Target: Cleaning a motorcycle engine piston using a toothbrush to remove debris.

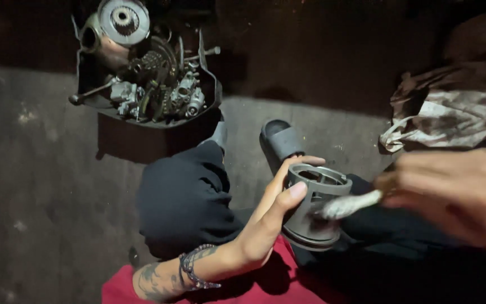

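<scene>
My left hand (271,217) grips a grey metal piston (313,205), held tilted over my lap with its open end up. My right hand (457,191), blurred at the right edge, holds a small whitish rag or brush (347,205) whose tip touches the side of the piston. A beaded bracelet sits on my left wrist above a tattooed forearm.
A black tray (147,121) of several metal engine parts, gears and a round disc (123,21) stands on the concrete floor ahead. A dirty crumpled cloth (451,112) lies at right. My knee in dark trousers (184,197) and a dark slipper (282,141) are below.
</scene>
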